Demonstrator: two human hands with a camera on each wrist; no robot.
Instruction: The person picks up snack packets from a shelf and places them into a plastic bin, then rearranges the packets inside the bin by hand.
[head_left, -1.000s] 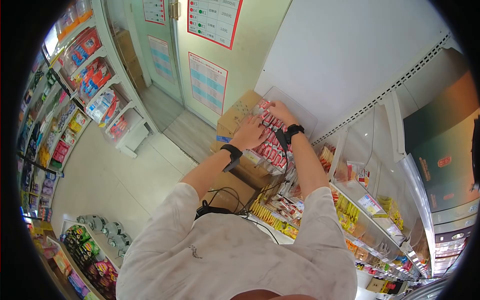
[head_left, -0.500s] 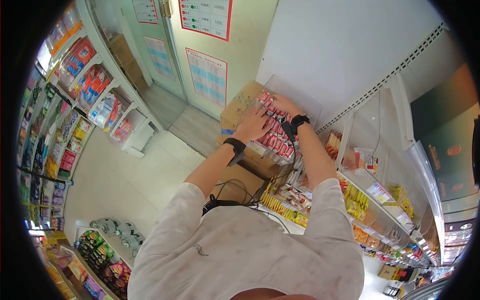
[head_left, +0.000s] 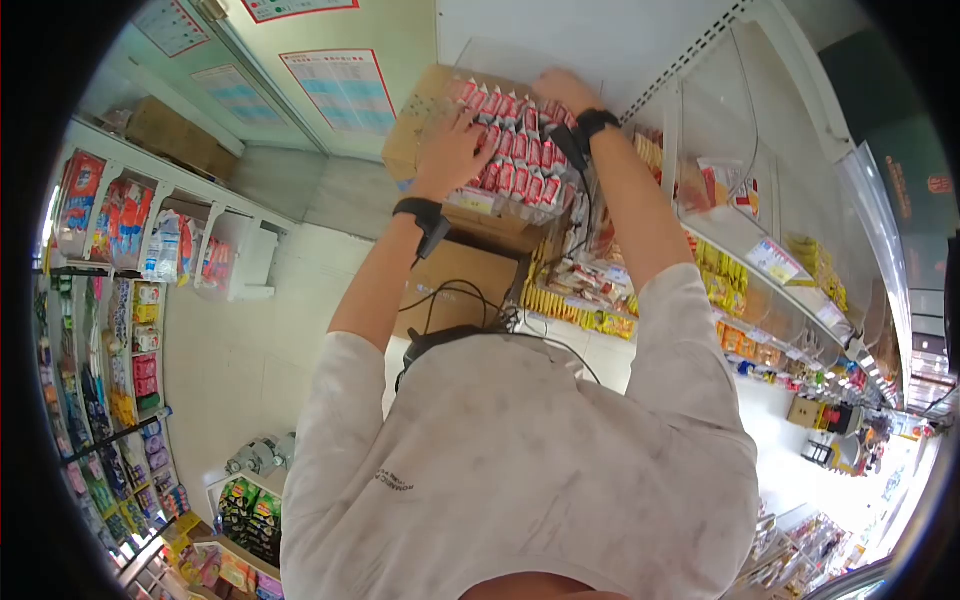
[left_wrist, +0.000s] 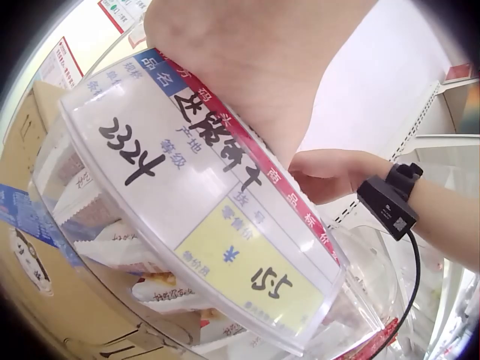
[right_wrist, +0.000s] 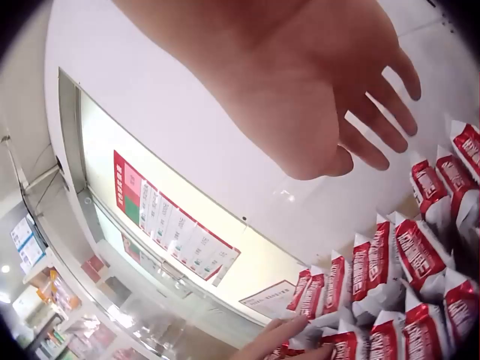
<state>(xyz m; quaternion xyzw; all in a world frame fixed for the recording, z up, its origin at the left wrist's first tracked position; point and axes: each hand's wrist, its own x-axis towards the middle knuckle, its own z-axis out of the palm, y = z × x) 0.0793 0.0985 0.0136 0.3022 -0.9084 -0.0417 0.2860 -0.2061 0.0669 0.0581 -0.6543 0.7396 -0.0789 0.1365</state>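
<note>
Rows of red-and-white wrapped snacks (head_left: 520, 145) fill a clear plastic bin. My left hand (head_left: 452, 158) lies with spread fingers on the packs at the bin's left side. Over the far right part of the bin is my right hand (head_left: 568, 92); in the right wrist view this hand (right_wrist: 322, 90) has its fingers extended and apart, above the packs (right_wrist: 420, 255), holding nothing. A handwritten price label (left_wrist: 202, 195) fronts the bin in the left wrist view, below the left hand (left_wrist: 240, 67).
A cardboard box (head_left: 400, 135) stands beside and under the bin, another box (head_left: 460, 280) lower down. Shelves of yellow snack packs (head_left: 720, 280) run along the right, with a shelf of red packs (head_left: 125, 215) at left. Black cables (head_left: 455, 290) hang near the waist.
The head view has turned, so the bin sits higher and squarer. The left hand stays on the packs; the right hand has moved toward the bin's far right edge.
</note>
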